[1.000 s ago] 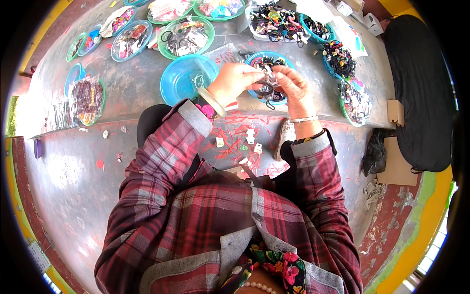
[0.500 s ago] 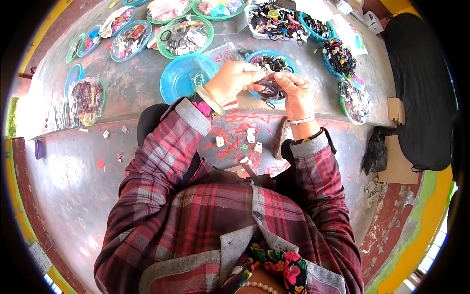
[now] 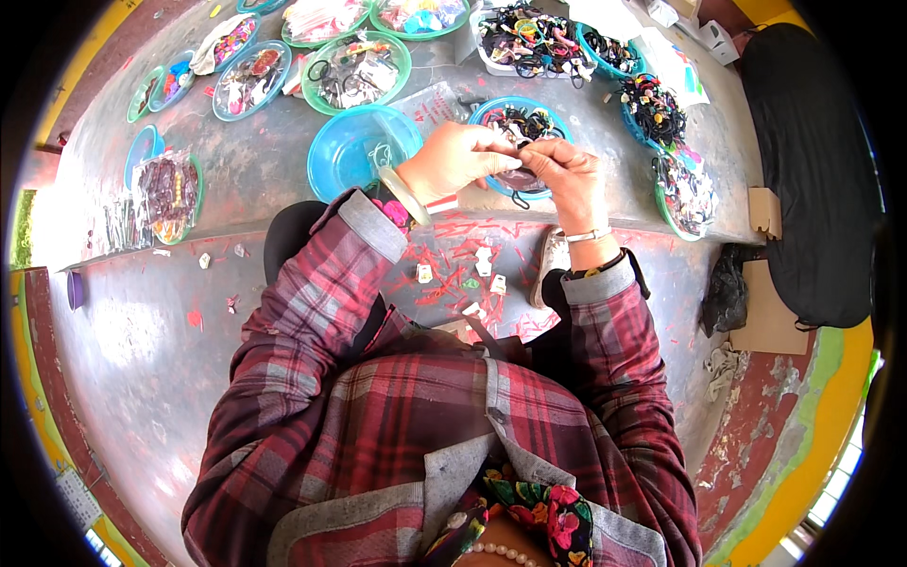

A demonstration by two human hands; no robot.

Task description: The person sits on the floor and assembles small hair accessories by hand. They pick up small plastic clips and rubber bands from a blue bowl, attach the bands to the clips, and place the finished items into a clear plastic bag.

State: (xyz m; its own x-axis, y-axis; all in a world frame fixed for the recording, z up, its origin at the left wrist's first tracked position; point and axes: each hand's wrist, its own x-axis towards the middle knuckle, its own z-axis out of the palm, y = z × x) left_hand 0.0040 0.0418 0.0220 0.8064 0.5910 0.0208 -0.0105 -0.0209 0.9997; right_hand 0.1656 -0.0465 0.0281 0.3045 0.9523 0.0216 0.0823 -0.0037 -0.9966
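My left hand (image 3: 453,159), with a bangle at its wrist, is closed in a pinch. My right hand (image 3: 571,181) pinches from the other side, its fingertips nearly touching the left ones. Between and below the fingertips hangs a small, partly see-through packet (image 3: 522,179) with something dark in it; the fingers hide its upper edge. Both hands are over the near side of a blue basin (image 3: 485,107) that holds black hair ties. To the left of it, close to my left wrist, stands a larger blue basin (image 3: 326,156) with a few thin pale strands inside.
Farther off stand a green basin (image 3: 406,71) of packaged items, a white tray (image 3: 491,66) heaped with hair ties, and several more filled baskets. Red scraps (image 3: 444,274) and small white pieces (image 3: 484,262) litter the lower floor. A long black bag (image 3: 812,180) lies at right.
My fingertips have drawn closer together and tilted downward over the packet. Less of the packet shows between my hands. The basins have stayed in place.
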